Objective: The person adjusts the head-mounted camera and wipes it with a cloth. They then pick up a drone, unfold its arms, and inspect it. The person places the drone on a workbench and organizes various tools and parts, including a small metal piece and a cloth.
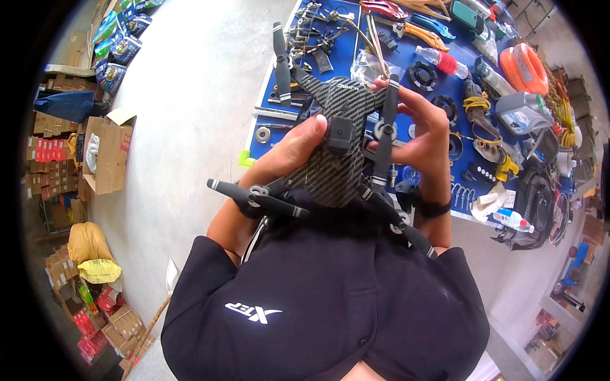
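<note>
A black drone with a carbon-fibre pattern is held up in front of my chest, above the near edge of the work table. My left hand grips its body from the left, the thumb lying on top beside a square black block. At the far right arm of the drone, my right hand is curled around the propeller, with its index finger partly behind the arm. Other two-bladed propellers stand out at the far left, near left and near right. The drone's underside is hidden.
The blue table carries metal parts, pliers, a red-wrapped bottle, an orange hose coil, a grey jug and a power tool. Cardboard boxes and yellow sacks stand on the left.
</note>
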Motion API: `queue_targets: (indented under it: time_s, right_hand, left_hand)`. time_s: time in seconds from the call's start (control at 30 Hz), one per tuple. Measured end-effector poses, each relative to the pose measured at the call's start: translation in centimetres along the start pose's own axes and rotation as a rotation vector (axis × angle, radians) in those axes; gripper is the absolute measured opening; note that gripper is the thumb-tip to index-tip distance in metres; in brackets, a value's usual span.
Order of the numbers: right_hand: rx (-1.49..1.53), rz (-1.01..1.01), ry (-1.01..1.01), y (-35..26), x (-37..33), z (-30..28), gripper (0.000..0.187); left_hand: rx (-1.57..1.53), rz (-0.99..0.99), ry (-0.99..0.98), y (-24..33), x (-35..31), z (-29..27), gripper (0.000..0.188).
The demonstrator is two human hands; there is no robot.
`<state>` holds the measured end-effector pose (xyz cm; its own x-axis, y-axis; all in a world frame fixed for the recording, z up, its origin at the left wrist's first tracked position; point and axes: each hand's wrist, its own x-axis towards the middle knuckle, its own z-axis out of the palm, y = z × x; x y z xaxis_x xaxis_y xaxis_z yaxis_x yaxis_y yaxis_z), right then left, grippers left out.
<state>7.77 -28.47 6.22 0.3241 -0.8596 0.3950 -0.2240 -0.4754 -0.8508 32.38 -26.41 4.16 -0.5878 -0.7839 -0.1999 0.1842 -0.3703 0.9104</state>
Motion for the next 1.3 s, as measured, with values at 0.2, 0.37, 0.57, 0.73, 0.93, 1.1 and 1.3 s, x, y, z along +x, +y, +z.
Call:
queue_targets:
  time_s: [0.2,0.37,0.57,0.73,0.93,1.1,1.3]
  right_hand:
    - [0.502,0.007,-0.010,0.9,-0.3,-0.5,0.088]
    - [0.794,-0.108,0.141,4.6,-0.1,-0.4,0.063]
    - [1.081,-0.046,0.192,5.2,-0.2,1.7,0.042]
    - [1.227,0.079,0.156,7.1,0.2,1.9,0.048]
    - [1.218,0.153,0.158,6.7,0.6,1.9,0.046]
    - [1.245,0.204,0.204,7.7,0.5,2.2,0.045]
    - [1.044,0.421,0.330,6.4,0.6,2.5,0.048]
  left_hand:
    - [-0.350,-0.084,-0.083,0.8,-0.2,1.0,0.105]
    - [-0.180,0.003,-0.054,-0.1,0.6,0.3,0.105]
    - [-0.182,-0.039,-0.021,-0.1,0.4,0.4,0.105]
    - [-0.102,0.006,-0.048,-2.6,1.9,-1.8,0.107]
    - [-0.244,0.044,-0.267,-1.1,2.1,-2.0,0.075]
    - [-0.030,-0.070,-0.043,-1.2,1.1,-1.4,0.072]
    - [-0.143,-0.091,-0.038,-3.2,2.5,-3.4,0.070]
